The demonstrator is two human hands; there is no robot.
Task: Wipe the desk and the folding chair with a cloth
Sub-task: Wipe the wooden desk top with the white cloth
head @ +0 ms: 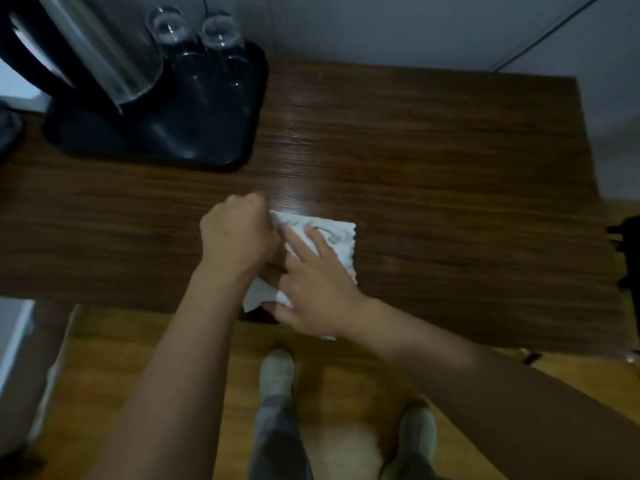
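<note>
As tray (207, 147) holds kettle (104, 53) and glasses (169, 26), left grip (235, 233) clutches cloth (337, 237), right grip (318, 292) flat.

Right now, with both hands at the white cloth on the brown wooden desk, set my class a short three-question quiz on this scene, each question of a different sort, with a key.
1. Multiple choice: what stands on the black plastic tray? A. a steel kettle and two clear glasses; B. a stack of books; C. a dinner plate.
2. True or false: the white zigzag-edged cloth lies on that tray.
3. Which hand lies flat on the cloth with its fingers straight: the left hand or the right hand?
Key: 1 A. 2 False: it lies on the brown wood-grain desk. 3 The right hand.
</note>
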